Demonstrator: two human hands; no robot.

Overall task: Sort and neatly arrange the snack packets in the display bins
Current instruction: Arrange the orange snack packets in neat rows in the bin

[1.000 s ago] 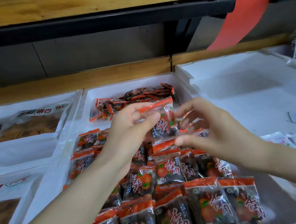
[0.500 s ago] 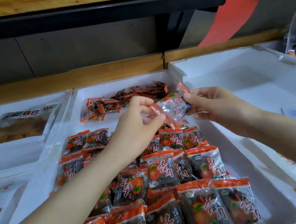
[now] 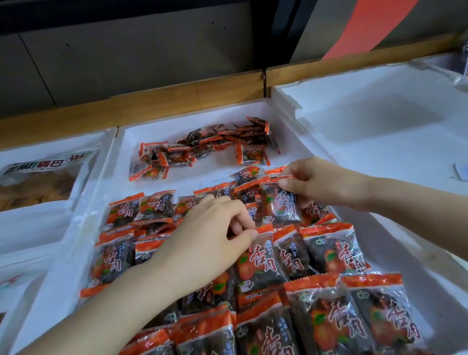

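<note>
White foam bins sit side by side on a wood-edged shelf (image 3: 155,104) below a black rack. The middle bin (image 3: 188,122) holds the snack packets (image 3: 324,325): clear wrap over dark fruit, an orange top strip and red characters. They lie in overlapping rows, with a loose heap (image 3: 201,148) at the far end. The left hand (image 3: 212,241), palm down, pinches the near packet (image 3: 257,262) by its top strip. The right hand (image 3: 319,186) pinches the top edge of the far packet (image 3: 279,205).

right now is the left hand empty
No, the left hand pinches the orange top edge of an apricot packet lying among the others.
</note>
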